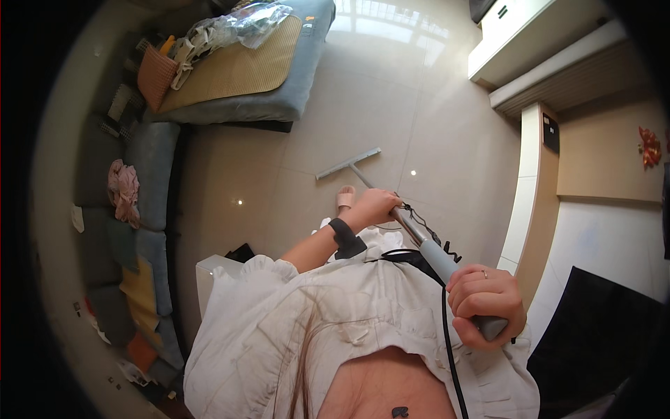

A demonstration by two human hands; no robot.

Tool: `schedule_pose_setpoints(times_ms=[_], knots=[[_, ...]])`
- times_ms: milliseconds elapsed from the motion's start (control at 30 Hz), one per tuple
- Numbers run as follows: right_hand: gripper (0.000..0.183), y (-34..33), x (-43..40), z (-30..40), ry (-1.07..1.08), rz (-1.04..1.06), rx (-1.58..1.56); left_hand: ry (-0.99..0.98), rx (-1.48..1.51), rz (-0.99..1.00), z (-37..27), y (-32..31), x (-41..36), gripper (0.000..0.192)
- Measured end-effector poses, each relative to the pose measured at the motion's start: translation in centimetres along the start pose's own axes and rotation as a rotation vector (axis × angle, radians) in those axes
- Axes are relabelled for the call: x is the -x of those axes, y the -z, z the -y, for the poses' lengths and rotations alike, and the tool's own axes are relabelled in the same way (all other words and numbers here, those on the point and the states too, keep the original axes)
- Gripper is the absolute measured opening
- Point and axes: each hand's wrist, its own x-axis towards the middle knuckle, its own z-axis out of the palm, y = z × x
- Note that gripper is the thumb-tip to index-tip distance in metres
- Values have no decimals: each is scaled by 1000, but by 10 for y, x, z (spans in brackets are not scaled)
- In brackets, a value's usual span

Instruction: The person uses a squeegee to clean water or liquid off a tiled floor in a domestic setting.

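Observation:
Both my hands hold one long-handled floor tool, a squeegee or flat mop. My left hand point(372, 203) is wrapped around its metal pole point(411, 226), partway down. My right hand point(487, 304) grips the grey handle sleeve point(438, 259) at the top end, close to my body. The pole slants away to a narrow grey crossbar head point(348, 163) lying on the tiled floor point(361, 115). Its underside is hidden. Just short of the head is my foot in a pale pink slipper point(346, 197). A black cable point(451, 351) hangs down my front, passing beside the right hand.
A grey-blue sofa point(152, 173) with a pink cloth point(124, 188) runs along the left. Its chaise point(309, 86) carries a woven mat point(256, 68) and a clear plastic bag point(261, 23). A white cabinet point(528, 152) edges the right side. A white box-like piece point(205, 283) stands at my left.

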Motion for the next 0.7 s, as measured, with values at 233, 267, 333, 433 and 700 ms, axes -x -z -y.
schedule_pose_setpoints(times_ms=[233,267,333,433,700], knots=[[13,-9,89,7,41,-7,-14,-47,-45,72,-53,-48,12,17],[14,-9,98,8,58,-17,-5,-39,-81,60,-57,-51,11,17],[14,-5,115,8,71,-56,-5,-46,-125,57,-67,-56,7,17],[15,3,136,14,103,-111,5,-3,-131,121,-88,-58,-5,14],[16,14,178,23,38,-381,94,-270,-119,78,-110,-66,-83,16]])
